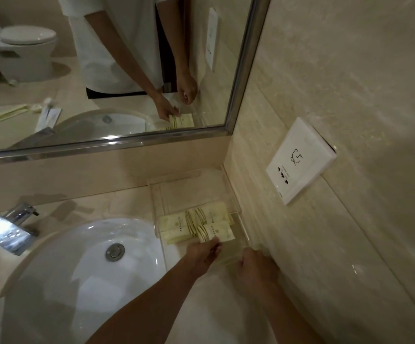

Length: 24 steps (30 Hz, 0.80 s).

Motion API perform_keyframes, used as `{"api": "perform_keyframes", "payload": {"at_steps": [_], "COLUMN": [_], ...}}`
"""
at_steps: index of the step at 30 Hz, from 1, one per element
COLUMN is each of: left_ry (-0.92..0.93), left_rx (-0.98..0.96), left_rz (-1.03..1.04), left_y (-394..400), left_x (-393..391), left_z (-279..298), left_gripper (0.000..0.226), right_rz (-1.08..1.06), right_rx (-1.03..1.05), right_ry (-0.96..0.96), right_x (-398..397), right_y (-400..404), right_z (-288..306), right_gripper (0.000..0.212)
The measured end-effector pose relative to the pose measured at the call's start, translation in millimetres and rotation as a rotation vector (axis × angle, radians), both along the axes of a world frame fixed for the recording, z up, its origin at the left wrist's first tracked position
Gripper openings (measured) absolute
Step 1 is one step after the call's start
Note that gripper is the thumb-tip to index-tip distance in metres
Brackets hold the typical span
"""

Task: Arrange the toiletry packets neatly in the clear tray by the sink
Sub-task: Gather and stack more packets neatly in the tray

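A clear acrylic tray (238, 214) stands on the counter in the corner, between the sink and the right wall. Several pale yellow toiletry packets (176, 225) with green stripes lie side by side in its near half. My left hand (202, 254) reaches into the tray from the front, its fingertips on the nearest packet (215, 232). My right hand (258, 266) is curled around the tray's near right corner against the wall. The far half of the tray holds nothing.
A white round sink (77, 269) with a chrome drain (115, 252) sits left of the tray. The chrome faucet (10, 232) is at far left. A framed mirror (117, 142) hangs above the counter. A white wall socket (301, 162) is on the right wall.
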<state>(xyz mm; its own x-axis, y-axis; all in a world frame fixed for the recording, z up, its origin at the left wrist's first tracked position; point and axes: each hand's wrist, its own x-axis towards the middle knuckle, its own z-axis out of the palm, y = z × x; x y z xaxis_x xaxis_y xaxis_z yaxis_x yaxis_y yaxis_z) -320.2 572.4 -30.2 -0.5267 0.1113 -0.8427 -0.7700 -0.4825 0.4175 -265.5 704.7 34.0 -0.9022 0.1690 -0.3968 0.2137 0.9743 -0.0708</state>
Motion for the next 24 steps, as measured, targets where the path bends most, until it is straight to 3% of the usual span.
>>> {"api": "perform_keyframes", "payload": {"at_steps": [5, 10, 24], "left_ry": [-0.013, -0.013, -0.053], "left_rx": [0.003, 0.024, 0.058], "left_rz": [0.07, 0.073, 0.154], "left_y": [10.7, 13.4, 16.2], "left_x": [-11.7, -23.7, -41.6], "left_z": [-5.7, -7.9, -28.7], "left_gripper": [0.037, 0.009, 0.008], "right_rz": [-0.006, -0.022, -0.056], "right_rx": [-0.022, -0.013, -0.042], "right_ry": [-0.027, -0.056, -0.078], "right_x": [3.0, 2.7, -0.5], "right_y": [1.4, 3.1, 1.5], "right_z": [-7.7, -11.8, -19.7], "right_gripper": [0.028, 0.029, 0.027]}}
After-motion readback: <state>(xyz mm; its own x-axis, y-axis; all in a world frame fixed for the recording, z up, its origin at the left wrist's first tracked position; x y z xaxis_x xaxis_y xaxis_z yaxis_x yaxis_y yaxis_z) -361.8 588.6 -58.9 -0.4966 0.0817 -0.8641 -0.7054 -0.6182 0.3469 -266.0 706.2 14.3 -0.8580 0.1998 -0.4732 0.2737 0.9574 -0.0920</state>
